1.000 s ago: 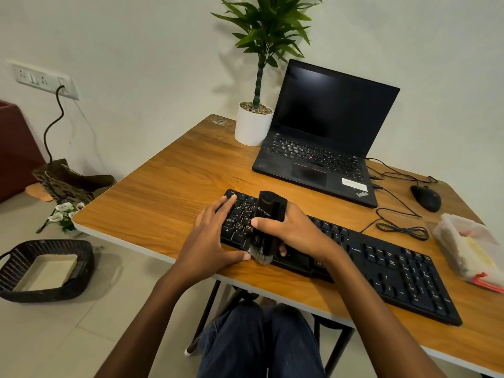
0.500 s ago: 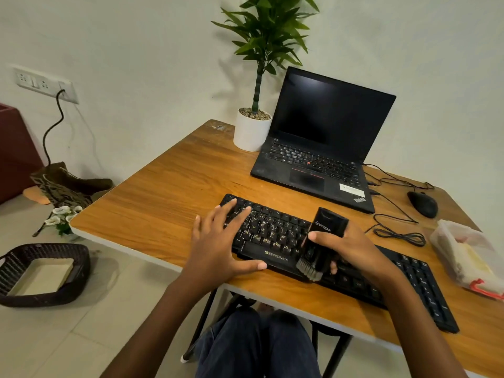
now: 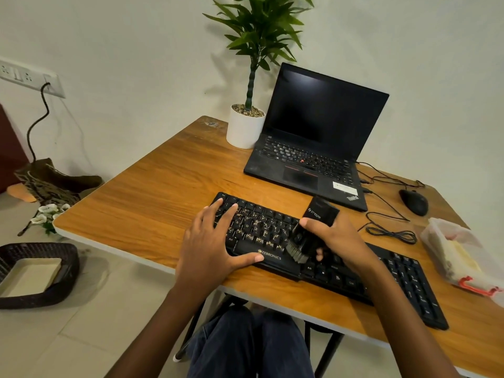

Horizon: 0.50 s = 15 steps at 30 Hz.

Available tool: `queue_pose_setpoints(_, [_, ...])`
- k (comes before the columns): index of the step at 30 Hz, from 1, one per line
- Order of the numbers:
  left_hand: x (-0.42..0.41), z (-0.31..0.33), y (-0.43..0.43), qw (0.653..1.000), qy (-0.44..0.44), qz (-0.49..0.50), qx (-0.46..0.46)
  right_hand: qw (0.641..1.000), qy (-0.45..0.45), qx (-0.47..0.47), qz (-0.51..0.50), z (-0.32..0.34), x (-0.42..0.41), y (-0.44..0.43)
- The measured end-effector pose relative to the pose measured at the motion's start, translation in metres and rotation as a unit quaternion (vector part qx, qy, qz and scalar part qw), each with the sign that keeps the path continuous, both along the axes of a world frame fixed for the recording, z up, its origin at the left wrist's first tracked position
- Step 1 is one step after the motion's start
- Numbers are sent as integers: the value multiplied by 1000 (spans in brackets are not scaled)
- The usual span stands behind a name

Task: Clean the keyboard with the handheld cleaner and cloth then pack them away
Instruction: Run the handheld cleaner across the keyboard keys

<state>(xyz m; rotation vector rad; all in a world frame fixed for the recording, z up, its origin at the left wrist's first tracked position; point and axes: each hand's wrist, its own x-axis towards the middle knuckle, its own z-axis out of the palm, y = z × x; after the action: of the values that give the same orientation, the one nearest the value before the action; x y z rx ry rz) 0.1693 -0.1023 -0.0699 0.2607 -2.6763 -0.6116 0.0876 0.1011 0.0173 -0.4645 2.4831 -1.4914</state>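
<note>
– Since one second ago the right hand (image 3: 338, 241) went from the left end of the keyboard (image 3: 403, 274) toward its middle, and the handheld cleaner (image 3: 319, 216) went with it, yes?

– Yes. Now the black cleaner stands tilted over the keys, its top leaning to 1 o'clock. Its brush (image 3: 296, 251) is down at the front row, just beside the printed logo.

– And how are the fingers?

– On the right hand, the fingers and thumb are curled round the cleaner's body. The left hand (image 3: 210, 246) lies flat on the left end of the keyboard. Its fingers are straight and a little spread over the keys, and the thumb is on the front edge, near the logo.

– Where is the keyboard itself?

– It lies on the wooden bench (image 3: 152, 203), slanting along the near edge before the seated person. At 12 o'clock behind it is an open laptop (image 3: 313, 159) with a dark screen, and at 11 o'clock a white plant pot (image 3: 244, 129). A mouse (image 3: 414, 202) is at 2 o'clock, with a coiled cable (image 3: 392, 231) near it.

– And the cloth?

– I cannot tell. At 3 o'clock is a clear plastic container (image 3: 452, 249) with something pale inside. On the floor at 9 o'clock is a dark woven basket (image 3: 41, 298).
</note>
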Motion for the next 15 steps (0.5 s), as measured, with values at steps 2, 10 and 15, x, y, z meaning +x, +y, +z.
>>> queue_pose_setpoints(2, [0,0,0,1000,-2,1,-2,999,38,12,-23,1,-4,-2])
queue_pose_setpoints(10, [1,-1,-1,1000,-5,7,2,997,47,50,45,6,-10,-9])
queue_pose_setpoints(15, [1,-1,-1,1000,-2,9,4,992,29,73,102,8,-13,-11])
